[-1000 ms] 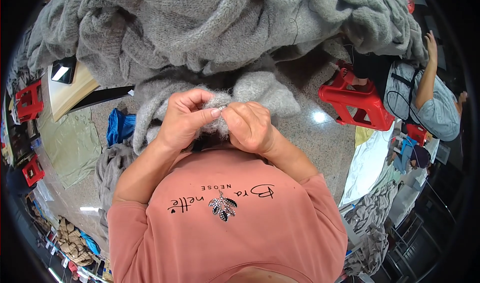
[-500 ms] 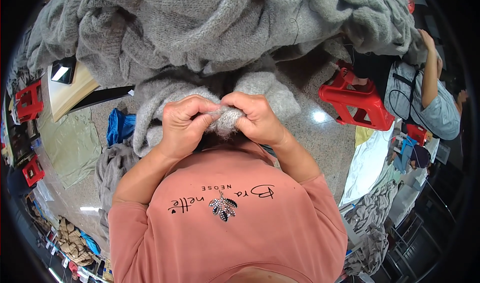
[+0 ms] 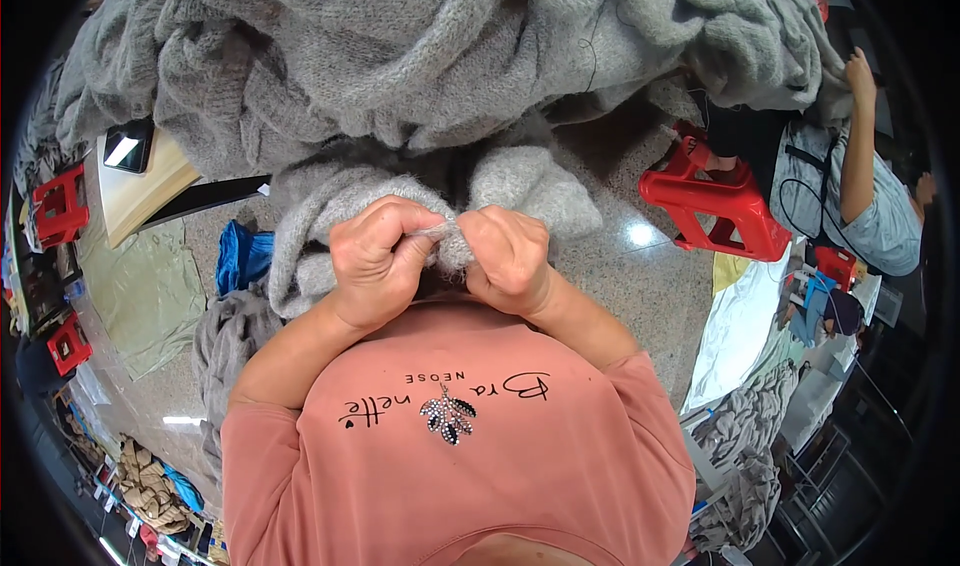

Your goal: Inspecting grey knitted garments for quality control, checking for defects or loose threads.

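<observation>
A fuzzy light-grey knitted piece (image 3: 355,201) lies bunched over my lap, close in front of my chest. My left hand (image 3: 385,256) pinches its edge between thumb and curled fingers. Right beside it, my right hand (image 3: 505,256) is closed on the same knit, its fingertips almost touching those of the left. A small fuzzy bit of the knit shows between and below the two hands. Whether a needle or thread is in the fingers is too small to tell. Beyond the hands rises a large heap of grey knitwear (image 3: 400,56).
A red plastic stool (image 3: 715,191) stands on the floor to the right; a co-worker (image 3: 850,181) is beyond it. On the left, a phone (image 3: 128,149) lies on a light board (image 3: 150,181), near a blue cloth (image 3: 243,256) and a pale green sheet (image 3: 140,291).
Both hands have come slightly nearer to my chest. My right hand has turned, with its fingers more curled over the knit. The co-worker's raised arm has shifted slightly.
</observation>
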